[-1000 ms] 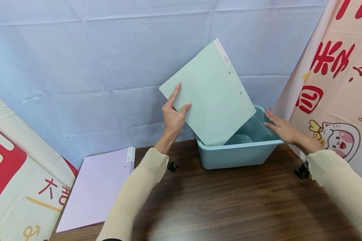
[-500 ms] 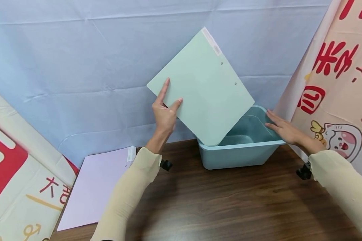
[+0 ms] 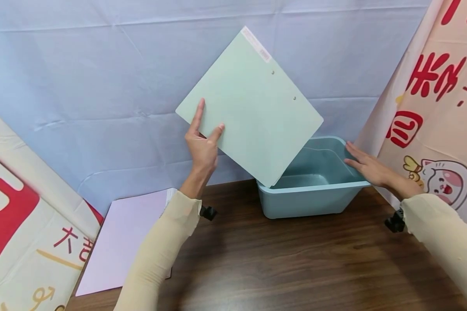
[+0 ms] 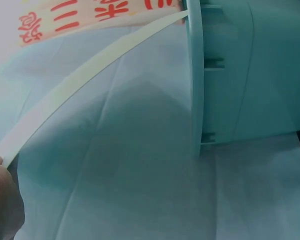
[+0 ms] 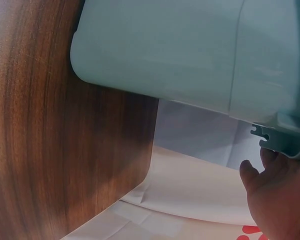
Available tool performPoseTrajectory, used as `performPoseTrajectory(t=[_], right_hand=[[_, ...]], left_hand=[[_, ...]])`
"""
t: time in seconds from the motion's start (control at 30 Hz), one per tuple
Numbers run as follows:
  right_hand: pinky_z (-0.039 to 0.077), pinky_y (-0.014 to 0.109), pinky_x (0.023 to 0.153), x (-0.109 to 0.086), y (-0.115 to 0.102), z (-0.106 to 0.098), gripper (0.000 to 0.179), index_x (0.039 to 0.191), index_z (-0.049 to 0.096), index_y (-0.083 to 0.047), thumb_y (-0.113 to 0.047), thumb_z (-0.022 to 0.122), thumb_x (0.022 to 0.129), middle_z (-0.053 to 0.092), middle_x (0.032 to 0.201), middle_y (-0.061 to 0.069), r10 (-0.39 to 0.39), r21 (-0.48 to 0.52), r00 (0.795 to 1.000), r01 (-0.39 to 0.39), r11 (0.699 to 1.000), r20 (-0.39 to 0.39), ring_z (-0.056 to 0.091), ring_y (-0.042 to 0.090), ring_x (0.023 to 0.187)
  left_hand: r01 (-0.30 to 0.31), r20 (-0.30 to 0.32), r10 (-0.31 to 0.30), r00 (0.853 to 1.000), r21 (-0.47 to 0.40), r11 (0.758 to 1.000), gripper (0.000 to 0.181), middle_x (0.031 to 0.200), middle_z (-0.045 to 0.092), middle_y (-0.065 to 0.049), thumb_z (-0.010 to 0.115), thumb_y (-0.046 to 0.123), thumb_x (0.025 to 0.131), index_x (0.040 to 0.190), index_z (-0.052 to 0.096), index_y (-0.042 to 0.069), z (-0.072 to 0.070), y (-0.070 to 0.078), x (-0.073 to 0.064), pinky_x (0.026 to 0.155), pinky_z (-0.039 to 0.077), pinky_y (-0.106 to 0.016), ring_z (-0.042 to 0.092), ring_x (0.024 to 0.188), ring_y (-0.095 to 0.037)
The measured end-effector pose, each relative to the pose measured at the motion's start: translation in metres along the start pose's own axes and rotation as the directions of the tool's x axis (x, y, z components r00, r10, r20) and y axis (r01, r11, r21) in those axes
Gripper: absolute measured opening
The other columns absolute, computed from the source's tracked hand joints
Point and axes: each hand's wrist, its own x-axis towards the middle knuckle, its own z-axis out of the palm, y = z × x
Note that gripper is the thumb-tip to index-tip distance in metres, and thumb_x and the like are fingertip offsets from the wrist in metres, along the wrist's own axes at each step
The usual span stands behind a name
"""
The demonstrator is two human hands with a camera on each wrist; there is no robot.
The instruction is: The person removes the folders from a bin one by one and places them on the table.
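My left hand point(image 3: 203, 151) pinches a pale green file folder point(image 3: 249, 103) by its lower left edge, thumb on the near face. Tilted on a corner, the folder has a white label strip and two rivets along its upper right edge. Its lowest corner is at the left rim of a blue-green plastic bin point(image 3: 311, 201); whether they touch is unclear. The left wrist view shows the folder point(image 4: 85, 75) almost edge-on. My right hand point(image 3: 367, 167) holds the bin's right rim, with fingertips over its inner side; in the right wrist view, other fingers point(image 5: 250, 175) are below the rim.
A lilac file folder point(image 3: 128, 233) lies flat at the left of the dark wooden table point(image 3: 295, 263), partly behind my left sleeve. A pale blue cloth point(image 3: 101, 77) hangs behind, with printed banners point(image 3: 432, 116) at the sides.
My left hand has moved left and slightly up with the green folder, whose lower right corner has risen out of the bin. The right hand stays at the rim.
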Motion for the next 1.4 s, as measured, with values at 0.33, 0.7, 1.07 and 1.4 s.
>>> performPoseTrajectory(t=[0.33,0.7,1.07,1.4], right_hand=[[0.0,0.082,0.116,0.0,0.0,0.0,0.073,0.169,-0.005,-0.011,-0.039,0.037,0.116,-0.011,0.175,0.02,-0.008,0.023,1.0,0.008,1.0,-0.005,-0.004,0.055,0.158],[0.001,0.083,0.116,0.0,0.0,-0.001,0.074,0.169,-0.004,-0.01,-0.038,0.039,0.115,-0.01,0.175,0.022,-0.015,0.025,1.0,0.015,1.0,0.003,-0.004,0.055,0.158],[0.001,0.083,0.116,0.004,0.003,-0.004,0.075,0.169,-0.004,-0.011,-0.039,0.039,0.115,-0.011,0.175,0.021,-0.005,0.017,1.0,0.005,1.0,0.011,-0.005,0.054,0.158],[0.001,0.084,0.115,0.004,0.003,-0.006,0.076,0.17,-0.003,-0.011,-0.039,0.041,0.115,-0.01,0.175,0.022,-0.011,0.011,1.0,0.011,1.0,0.014,-0.003,0.056,0.158]], left_hand=[[-0.021,-0.058,0.018,0.998,-0.042,0.999,0.083,0.159,0.054,-0.002,0.071,-0.028,0.082,0.156,0.052,0.007,-0.015,0.002,0.002,0.105,0.056,-0.035,0.057,0.138,-0.022],[-0.025,-0.088,0.02,0.996,-0.053,0.998,0.083,0.159,0.054,0.002,0.071,-0.028,0.083,0.156,0.051,0.006,-0.033,0.006,0.0,0.107,0.054,-0.036,0.054,0.142,-0.019],[0.008,-0.063,-0.011,0.998,-0.05,0.999,0.085,0.16,0.053,0.001,0.07,-0.028,0.083,0.157,0.051,0.008,-0.052,0.025,0.004,0.102,0.056,-0.032,0.059,0.135,-0.022],[0.009,-0.085,-0.015,0.996,-0.074,0.997,0.087,0.159,0.054,-0.002,0.069,-0.032,0.08,0.157,0.05,0.005,-0.069,0.042,0.011,0.099,0.057,-0.028,0.06,0.132,-0.02]])
